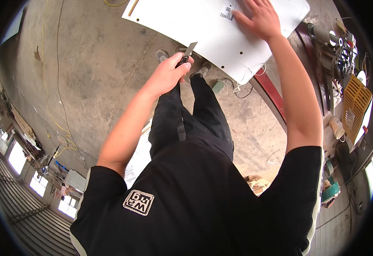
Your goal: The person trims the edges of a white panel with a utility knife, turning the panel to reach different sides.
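Pressing our right hand (pixel 258 18) flat and open on the white panel (pixel 203 30) near its far edge, we keep it steady. Our left hand (pixel 169 74) grips a utility knife (pixel 187 53) just off the near edge, blade best angled away.

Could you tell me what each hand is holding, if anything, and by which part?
The left hand holds a utility knife by its handle, fingers wrapped around it, blade sticking out. The right hand holds nothing; it lies flat on the white panel.
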`<state>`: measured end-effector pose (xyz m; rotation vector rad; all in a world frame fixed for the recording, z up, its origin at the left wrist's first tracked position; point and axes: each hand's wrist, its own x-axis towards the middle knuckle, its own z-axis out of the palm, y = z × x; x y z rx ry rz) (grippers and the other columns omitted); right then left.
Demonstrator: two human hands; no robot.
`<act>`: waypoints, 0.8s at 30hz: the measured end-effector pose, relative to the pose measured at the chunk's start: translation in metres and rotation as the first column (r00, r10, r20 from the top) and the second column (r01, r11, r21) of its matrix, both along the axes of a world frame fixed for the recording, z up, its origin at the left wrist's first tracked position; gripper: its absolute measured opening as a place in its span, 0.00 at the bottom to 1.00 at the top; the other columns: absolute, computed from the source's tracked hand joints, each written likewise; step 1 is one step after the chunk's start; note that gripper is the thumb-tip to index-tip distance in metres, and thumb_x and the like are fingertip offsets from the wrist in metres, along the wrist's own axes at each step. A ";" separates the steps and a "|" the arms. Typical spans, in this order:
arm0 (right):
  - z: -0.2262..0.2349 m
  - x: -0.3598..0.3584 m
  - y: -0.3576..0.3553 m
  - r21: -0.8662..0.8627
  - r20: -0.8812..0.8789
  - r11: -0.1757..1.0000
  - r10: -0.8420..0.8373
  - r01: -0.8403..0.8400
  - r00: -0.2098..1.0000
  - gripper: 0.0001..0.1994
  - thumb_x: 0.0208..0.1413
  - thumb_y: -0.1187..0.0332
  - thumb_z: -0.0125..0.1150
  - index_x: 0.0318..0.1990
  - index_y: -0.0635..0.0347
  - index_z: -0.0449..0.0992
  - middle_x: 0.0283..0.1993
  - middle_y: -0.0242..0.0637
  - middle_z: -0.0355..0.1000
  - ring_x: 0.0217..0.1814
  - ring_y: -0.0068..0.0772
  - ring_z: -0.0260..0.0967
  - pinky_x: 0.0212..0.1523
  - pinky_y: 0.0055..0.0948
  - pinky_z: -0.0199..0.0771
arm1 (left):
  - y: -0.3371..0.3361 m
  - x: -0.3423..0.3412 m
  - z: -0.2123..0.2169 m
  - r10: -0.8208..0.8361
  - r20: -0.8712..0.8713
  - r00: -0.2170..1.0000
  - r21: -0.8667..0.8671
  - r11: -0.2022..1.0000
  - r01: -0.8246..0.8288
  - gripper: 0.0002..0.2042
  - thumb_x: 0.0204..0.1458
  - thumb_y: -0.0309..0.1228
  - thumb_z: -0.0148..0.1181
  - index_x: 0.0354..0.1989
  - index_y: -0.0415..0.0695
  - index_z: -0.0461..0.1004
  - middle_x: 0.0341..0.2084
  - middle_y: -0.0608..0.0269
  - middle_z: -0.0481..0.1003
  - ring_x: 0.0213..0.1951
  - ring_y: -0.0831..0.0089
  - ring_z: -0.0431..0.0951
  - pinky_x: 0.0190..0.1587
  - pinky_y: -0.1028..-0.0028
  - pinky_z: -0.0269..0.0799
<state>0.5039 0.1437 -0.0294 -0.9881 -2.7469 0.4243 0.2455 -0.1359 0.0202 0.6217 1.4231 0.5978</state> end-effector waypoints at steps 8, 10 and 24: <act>0.014 0.030 -0.021 0.078 0.038 0.993 -0.094 0.091 0.995 0.34 0.59 0.48 0.67 0.71 0.51 0.75 0.80 0.41 0.67 0.86 0.46 0.57 0.86 0.55 0.51 | 0.000 0.033 -0.016 -0.287 0.031 0.957 -0.047 0.956 0.288 0.12 0.75 0.39 0.56 0.56 0.44 0.74 0.26 0.71 0.72 0.21 0.82 0.69 0.25 0.75 0.68; 0.016 0.028 -0.022 0.079 0.022 0.992 -0.098 0.096 0.995 0.33 0.59 0.48 0.67 0.70 0.51 0.76 0.79 0.41 0.68 0.85 0.47 0.58 0.86 0.55 0.51 | 0.003 0.053 -0.020 -0.361 -0.010 0.932 -0.036 0.932 0.361 0.13 0.74 0.40 0.58 0.49 0.41 0.74 0.26 0.69 0.73 0.25 0.79 0.70 0.29 0.72 0.70; 0.019 0.027 -0.027 0.083 0.025 0.984 -0.158 0.156 0.987 0.32 0.60 0.48 0.64 0.70 0.51 0.76 0.81 0.40 0.66 0.86 0.45 0.56 0.87 0.53 0.47 | -0.046 0.184 -0.034 -0.205 -0.071 0.976 0.033 0.978 0.208 0.19 0.74 0.43 0.57 0.40 0.36 0.67 0.23 0.48 0.74 0.27 0.53 0.77 0.36 0.55 0.71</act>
